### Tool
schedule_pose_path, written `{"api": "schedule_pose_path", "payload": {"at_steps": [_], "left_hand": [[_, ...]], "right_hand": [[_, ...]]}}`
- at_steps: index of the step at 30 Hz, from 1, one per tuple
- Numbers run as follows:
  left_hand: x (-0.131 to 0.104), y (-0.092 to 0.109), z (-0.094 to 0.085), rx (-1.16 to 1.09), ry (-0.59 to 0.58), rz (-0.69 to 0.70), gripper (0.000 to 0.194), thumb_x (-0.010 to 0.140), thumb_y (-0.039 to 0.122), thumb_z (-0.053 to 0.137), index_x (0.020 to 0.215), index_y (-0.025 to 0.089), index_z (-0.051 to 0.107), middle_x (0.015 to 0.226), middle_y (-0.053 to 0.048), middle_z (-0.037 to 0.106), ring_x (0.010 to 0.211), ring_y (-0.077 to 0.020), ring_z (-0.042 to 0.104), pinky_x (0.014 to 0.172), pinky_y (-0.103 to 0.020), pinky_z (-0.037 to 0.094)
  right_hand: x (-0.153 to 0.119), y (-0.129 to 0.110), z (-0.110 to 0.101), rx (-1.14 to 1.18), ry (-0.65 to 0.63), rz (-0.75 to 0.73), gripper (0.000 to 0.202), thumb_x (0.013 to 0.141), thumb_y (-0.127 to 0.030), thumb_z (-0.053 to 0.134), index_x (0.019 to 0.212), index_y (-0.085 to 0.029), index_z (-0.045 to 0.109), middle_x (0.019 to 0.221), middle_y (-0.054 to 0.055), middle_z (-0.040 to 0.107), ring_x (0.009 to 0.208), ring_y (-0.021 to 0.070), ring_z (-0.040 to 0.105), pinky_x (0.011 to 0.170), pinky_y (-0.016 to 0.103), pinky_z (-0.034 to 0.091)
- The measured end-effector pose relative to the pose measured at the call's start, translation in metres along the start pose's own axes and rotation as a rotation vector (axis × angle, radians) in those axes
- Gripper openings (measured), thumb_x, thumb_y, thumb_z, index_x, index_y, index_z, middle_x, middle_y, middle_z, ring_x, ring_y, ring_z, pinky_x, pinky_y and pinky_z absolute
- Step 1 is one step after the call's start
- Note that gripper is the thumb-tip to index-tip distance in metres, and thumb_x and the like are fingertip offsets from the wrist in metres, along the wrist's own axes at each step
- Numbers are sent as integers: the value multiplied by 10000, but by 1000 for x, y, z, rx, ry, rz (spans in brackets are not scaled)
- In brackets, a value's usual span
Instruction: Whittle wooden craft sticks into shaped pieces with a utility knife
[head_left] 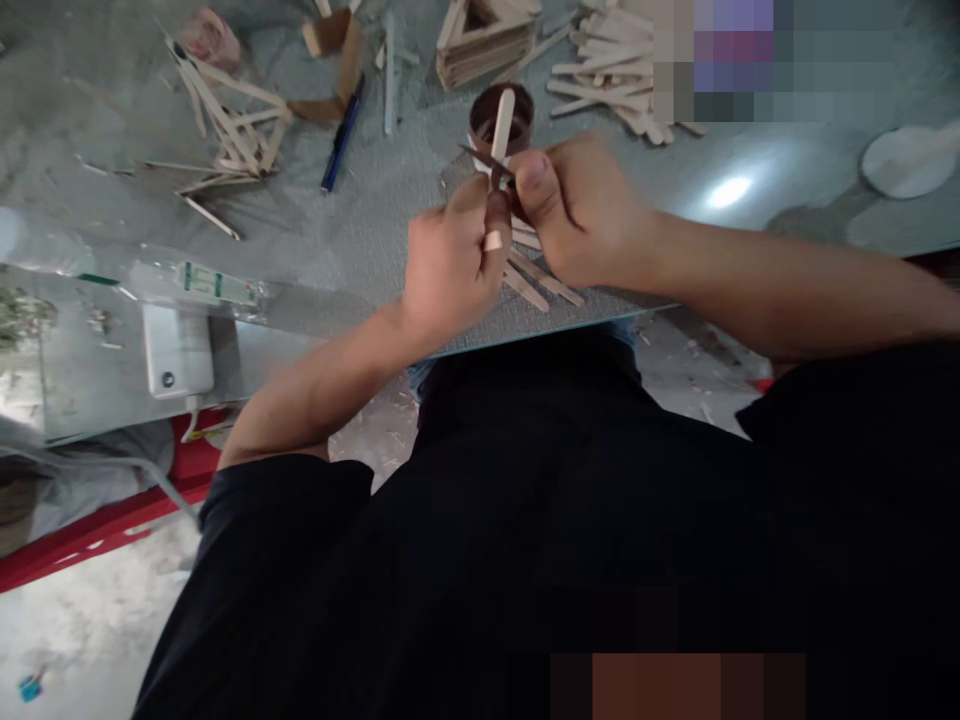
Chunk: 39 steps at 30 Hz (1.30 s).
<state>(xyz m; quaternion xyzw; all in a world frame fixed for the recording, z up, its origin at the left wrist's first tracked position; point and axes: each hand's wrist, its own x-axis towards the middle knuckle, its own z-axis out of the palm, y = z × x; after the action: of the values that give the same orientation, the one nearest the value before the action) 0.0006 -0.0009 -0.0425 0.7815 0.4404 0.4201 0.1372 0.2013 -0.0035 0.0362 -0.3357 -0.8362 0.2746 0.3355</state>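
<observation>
Two bare hands are meeting above the near edge of the counter (pixel 360 235): the left hand (pixel 448 255) is closing around a flat wooden stick (pixel 505 118), and the right hand (pixel 592 215) is gripping a dark, pointed blade (pixel 482 157), its handle hidden by the fingers. The blade is crossing the stick just above the left thumb, while the stick's rounded tip is showing over a brown cup (pixel 525 112). The wood is looking light, dry and stiff, thin enough to be splitting under a hard twist, and hardly slippery; low on its flat faces, clear of the blade, is seeming the safest hold. Loose sticks (pixel 528 284) are lying beneath the hands, and beyond the cup a triangular stack (pixel 487 62) is standing.
</observation>
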Motion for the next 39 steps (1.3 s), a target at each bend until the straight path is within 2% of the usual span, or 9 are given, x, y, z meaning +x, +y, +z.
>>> {"api": "schedule_pose_path", "payload": {"at_steps": [4, 10, 16, 18, 21, 24, 27, 34, 39], "left_hand": [[4, -1, 7, -52, 61, -50, 680, 1033, 893, 229, 947, 316, 579, 691, -40, 595, 661, -228, 558, 679, -434, 422], [10, -6, 12, -238, 54, -120, 679, 1030, 893, 232, 946, 325, 594, 614, -34, 522, 760, -242, 545, 700, -436, 433], [10, -22, 11, -144, 64, -67, 677, 1020, 898, 235, 947, 320, 582, 655, -34, 558, 765, -242, 537, 761, -450, 410], [8, -14, 5, -86, 87, -38, 668, 1024, 894, 246, 936, 318, 572, 681, -32, 588, 722, -232, 538, 746, -447, 399], [5, 11, -9, -7, 127, -14, 654, 1048, 873, 252, 892, 313, 553, 681, -22, 617, 646, -212, 538, 691, -434, 404], [4, 34, -20, 77, 140, -24, 642, 1085, 817, 228, 845, 307, 534, 708, -42, 654, 643, -234, 596, 684, -441, 427], [5, 41, -23, 140, 127, 9, 627, 1099, 784, 192, 835, 306, 501, 700, -50, 652, 639, -247, 620, 676, -436, 422], [7, 23, -11, 169, 96, 43, 628, 1065, 800, 150, 868, 317, 499, 686, -62, 627, 589, -280, 590, 640, -450, 333], [13, 15, 0, -11, 115, 12, 735, 1060, 864, 74, 892, 299, 513, 764, -34, 638, 659, -199, 555, 661, -435, 380]], "right_hand": [[6, 1, 1, -17, 24, -12, 753, 1060, -915, 184, 700, -273, 346, 616, 15, 346, 620, 204, 295, 660, 385, 209], [12, 7, 2, 22, 39, 37, 813, 1010, -977, 169, 671, -276, 401, 619, 30, 397, 628, 206, 339, 663, 382, 198], [10, 8, 5, 18, 29, 42, 832, 1004, -987, 169, 674, -269, 429, 624, 30, 417, 634, 198, 331, 652, 382, 221], [9, 6, 6, -15, 36, 40, 830, 1003, -982, 133, 672, -274, 416, 622, 33, 419, 616, 200, 332, 644, 383, 233], [8, 3, 6, -53, 48, 39, 829, 1010, -976, 120, 688, -277, 428, 625, 35, 449, 596, 209, 371, 636, 379, 275], [5, 5, 5, -63, 33, 35, 826, 1030, -958, 170, 712, -270, 498, 646, 48, 537, 633, 230, 481, 662, 380, 392], [2, 9, 5, -58, 22, 20, 799, 1050, -923, 204, 731, -275, 546, 676, 63, 604, 719, 261, 586, 730, 396, 488], [8, 7, 6, -24, 34, 95, 799, 907, -1043, 272, 672, -320, 517, 663, 84, 600, 778, 330, 640, 732, 460, 530], [11, 3, 5, -19, 77, 138, 785, 905, -1027, 297, 661, -322, 544, 656, 88, 613, 781, 351, 641, 708, 485, 533]]}}
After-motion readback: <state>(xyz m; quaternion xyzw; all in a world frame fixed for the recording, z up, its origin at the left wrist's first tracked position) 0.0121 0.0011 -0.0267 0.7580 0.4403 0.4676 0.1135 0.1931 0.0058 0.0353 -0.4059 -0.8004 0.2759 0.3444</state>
